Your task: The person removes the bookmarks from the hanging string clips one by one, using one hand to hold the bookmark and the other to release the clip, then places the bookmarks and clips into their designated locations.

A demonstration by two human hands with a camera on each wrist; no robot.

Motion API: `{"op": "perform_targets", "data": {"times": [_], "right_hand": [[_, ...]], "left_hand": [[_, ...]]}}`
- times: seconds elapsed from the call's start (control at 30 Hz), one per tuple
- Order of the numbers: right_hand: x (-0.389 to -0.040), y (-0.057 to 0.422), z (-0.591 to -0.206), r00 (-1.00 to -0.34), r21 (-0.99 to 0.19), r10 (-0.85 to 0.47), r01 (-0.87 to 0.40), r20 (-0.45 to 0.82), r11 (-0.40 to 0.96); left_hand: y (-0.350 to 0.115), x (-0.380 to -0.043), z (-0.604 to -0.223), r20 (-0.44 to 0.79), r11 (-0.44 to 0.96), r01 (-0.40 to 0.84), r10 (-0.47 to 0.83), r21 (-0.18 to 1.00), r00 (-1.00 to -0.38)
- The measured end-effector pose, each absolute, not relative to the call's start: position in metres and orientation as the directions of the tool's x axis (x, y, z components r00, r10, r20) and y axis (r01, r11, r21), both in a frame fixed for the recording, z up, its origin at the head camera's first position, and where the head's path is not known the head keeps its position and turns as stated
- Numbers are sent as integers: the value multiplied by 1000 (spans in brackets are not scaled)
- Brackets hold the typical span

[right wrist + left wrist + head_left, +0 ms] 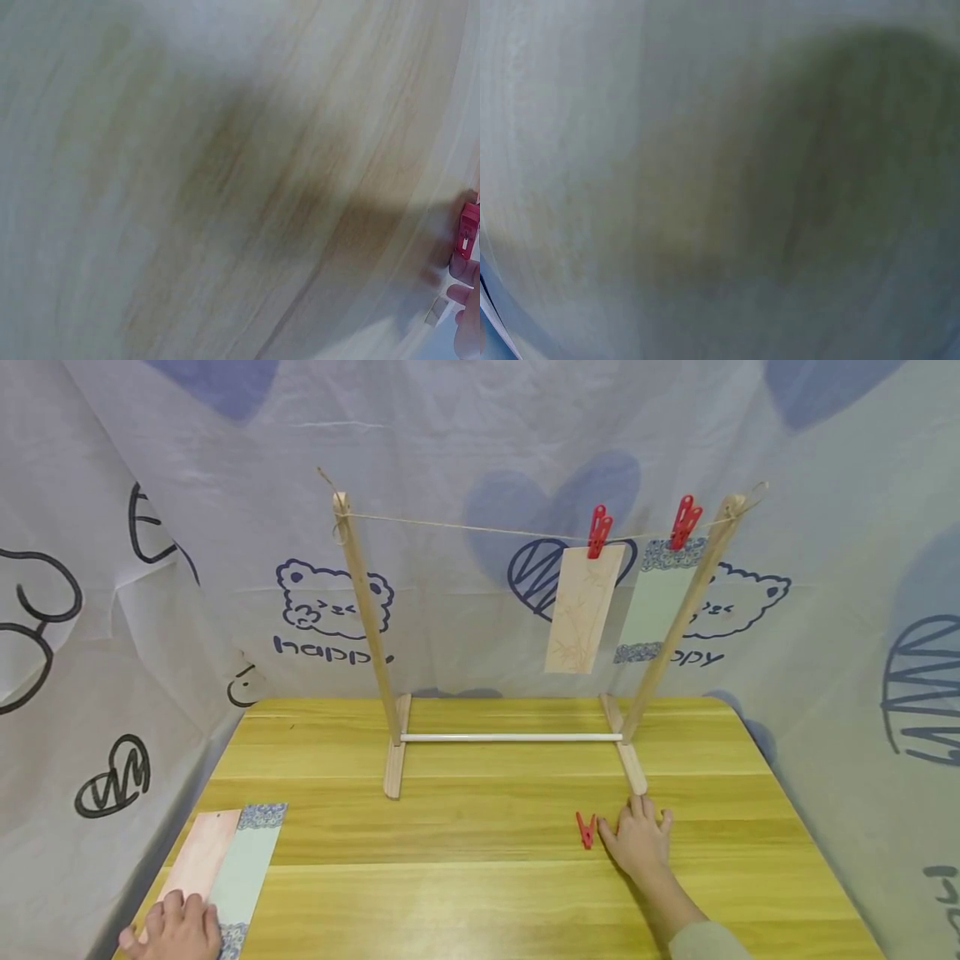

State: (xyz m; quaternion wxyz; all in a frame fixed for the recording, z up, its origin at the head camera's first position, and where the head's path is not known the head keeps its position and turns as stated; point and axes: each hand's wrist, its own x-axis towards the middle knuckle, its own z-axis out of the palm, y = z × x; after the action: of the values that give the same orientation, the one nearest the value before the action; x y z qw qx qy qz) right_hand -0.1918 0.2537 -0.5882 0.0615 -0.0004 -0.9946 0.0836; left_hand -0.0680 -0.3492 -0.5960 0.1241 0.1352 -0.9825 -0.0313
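Right hand (pixel 640 841), fingers spread, lies beside red clip (pixel 587 837) and stand foot (pixel 633 768), which a nudge might shift; left hand (pixel 178 928), fingers loosely spread, rests on pink card (pixel 199 858).

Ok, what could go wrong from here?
The right hand is close beside the wooden foot, so reaching for the loose red clip might jog the rack. The left hand lies over the pink card, right beside the green card, so both could come up together. Only one loose clip shows, so if both cards are to hang, clips could run short.
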Motion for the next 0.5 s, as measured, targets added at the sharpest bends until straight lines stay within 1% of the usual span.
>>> {"op": "perform_targets", "data": {"times": [0.3, 0.43, 0.5], "right_hand": [[-192, 254, -590, -993, -164, 12, -7, 115, 987], [-192, 254, -590, -993, -159, 14, -5, 119, 987], [-192, 254, -591, -992, -156, 15, -4, 121, 988]], "left_hand": [[-351, -69, -598, 257, 961, -254, -273, 105, -927], [-352, -70, -601, 321, 965, -229, -259, 129, -911], [-352, -71, -601, 331, 966, -222, -255, 135, -909]]}}
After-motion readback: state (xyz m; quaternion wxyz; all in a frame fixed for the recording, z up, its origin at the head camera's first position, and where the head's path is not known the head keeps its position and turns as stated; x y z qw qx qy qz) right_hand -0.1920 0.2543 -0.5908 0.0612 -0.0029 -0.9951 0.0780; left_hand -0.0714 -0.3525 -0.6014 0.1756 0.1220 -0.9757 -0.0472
